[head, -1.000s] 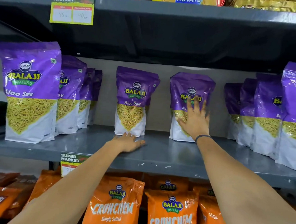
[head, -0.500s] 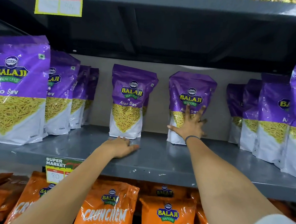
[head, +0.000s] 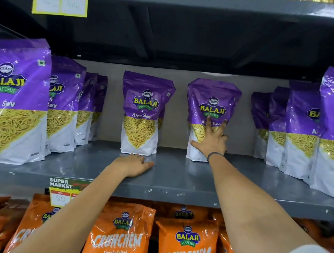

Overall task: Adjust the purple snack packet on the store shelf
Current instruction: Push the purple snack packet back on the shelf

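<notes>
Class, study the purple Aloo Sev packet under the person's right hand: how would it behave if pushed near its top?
The purple glossy plastic Aloo Sev packet stands tall on a narrow base, so it would probably tip backward. Its crinkled film looks floppy, likely denting under the right hand. The shiny surface may feel slippery.

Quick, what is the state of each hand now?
Left hand: open, flat on the shelf, holding nothing.
Right hand: open, fingers spread against the purple packet.

The right hand (head: 212, 142) has slid lower on the purple packet (head: 212, 101), fingers now spread over its front.
</notes>
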`<state>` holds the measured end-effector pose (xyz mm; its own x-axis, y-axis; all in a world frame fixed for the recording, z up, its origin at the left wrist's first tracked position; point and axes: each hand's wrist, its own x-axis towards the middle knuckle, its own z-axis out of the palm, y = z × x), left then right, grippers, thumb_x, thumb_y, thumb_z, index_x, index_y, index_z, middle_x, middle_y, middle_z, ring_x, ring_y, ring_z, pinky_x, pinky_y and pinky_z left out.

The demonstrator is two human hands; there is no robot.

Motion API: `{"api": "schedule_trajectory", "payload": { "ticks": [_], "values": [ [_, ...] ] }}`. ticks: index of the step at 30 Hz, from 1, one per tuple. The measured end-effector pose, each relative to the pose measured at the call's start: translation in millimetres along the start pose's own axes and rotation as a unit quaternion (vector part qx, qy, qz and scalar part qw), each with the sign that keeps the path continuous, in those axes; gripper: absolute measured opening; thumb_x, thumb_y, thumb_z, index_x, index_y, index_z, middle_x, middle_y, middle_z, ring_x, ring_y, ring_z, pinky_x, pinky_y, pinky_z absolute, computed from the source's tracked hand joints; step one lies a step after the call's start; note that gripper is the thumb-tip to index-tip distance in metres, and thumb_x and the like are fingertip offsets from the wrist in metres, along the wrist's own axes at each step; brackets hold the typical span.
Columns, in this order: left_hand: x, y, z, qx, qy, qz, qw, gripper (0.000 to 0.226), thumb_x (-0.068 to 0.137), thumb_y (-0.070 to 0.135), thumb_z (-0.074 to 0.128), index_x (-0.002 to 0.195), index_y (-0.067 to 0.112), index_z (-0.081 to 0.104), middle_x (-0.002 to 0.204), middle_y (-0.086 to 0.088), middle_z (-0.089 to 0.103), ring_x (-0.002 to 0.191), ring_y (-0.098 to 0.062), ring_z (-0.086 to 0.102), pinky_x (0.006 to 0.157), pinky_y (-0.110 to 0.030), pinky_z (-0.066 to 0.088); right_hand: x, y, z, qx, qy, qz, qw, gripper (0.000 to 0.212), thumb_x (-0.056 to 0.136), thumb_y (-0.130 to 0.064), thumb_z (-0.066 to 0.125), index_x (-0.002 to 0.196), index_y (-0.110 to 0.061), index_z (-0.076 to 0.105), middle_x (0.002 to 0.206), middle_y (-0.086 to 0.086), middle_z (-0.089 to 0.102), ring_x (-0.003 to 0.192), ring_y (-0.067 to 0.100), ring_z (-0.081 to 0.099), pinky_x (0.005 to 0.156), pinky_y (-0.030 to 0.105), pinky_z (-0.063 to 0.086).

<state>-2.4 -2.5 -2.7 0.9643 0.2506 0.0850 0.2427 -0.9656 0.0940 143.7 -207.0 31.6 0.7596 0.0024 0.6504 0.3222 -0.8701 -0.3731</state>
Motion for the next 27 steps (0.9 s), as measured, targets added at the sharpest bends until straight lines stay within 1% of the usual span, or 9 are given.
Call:
{"api": "schedule_trajectory", "payload": {
  "ticks": [6, 11, 17, 27],
  "values": [
    [0, 0, 0, 0.0, 0.0, -0.002, 1.0, 0.071, 0.098, 0.057, 0.021, 0.154, 0.015, 0.028, 0.166, -0.009, 0.017, 0.152, -0.026, 0.019, 0.124, -0.046, 0.017, -9, 0, -10, 0.001, -0.002, -0.001, 1.0, 0.11, 0.07, -0.055, 0.075, 0.152, -0.039, 0.004, 0.159, 0.018, -0.007, 0.123, 0.046, 0.039, 0.089, 0.053, 0.053],
    [0, 0, 0, -0.013, 0.005, -0.006, 1.0, 0.069, 0.097, 0.057, 0.022, 0.152, 0.016, 0.031, 0.164, -0.009, 0.023, 0.15, -0.027, 0.025, 0.122, -0.045, 0.023, -17, -1, -18, 0.008, -0.013, 0.008, 1.0, 0.109, 0.071, -0.054, 0.075, 0.151, -0.041, 0.002, 0.159, 0.015, -0.012, 0.123, 0.044, 0.038, 0.087, 0.054, 0.053],
    [-1, 0, 0, -0.017, 0.003, -0.009, 1.0, 0.07, 0.097, 0.057, 0.021, 0.154, 0.017, 0.028, 0.165, -0.008, 0.021, 0.151, -0.027, 0.025, 0.122, -0.044, 0.023, -27, -1, -27, -0.005, -0.007, 0.01, 1.0, 0.108, 0.072, -0.056, 0.074, 0.151, -0.041, 0.001, 0.159, 0.016, -0.012, 0.123, 0.044, 0.038, 0.086, 0.054, 0.054],
    [2, -1, 0, -0.033, 0.001, -0.012, 0.999, 0.07, 0.097, 0.057, 0.023, 0.154, 0.017, 0.028, 0.164, -0.008, 0.024, 0.149, -0.027, 0.028, 0.121, -0.044, 0.024, -42, -1, -40, -0.004, -0.002, 0.006, 1.0, 0.109, 0.073, -0.055, 0.073, 0.152, -0.04, 0.0, 0.159, 0.016, -0.011, 0.123, 0.045, 0.037, 0.085, 0.054, 0.054]
  ]
}}
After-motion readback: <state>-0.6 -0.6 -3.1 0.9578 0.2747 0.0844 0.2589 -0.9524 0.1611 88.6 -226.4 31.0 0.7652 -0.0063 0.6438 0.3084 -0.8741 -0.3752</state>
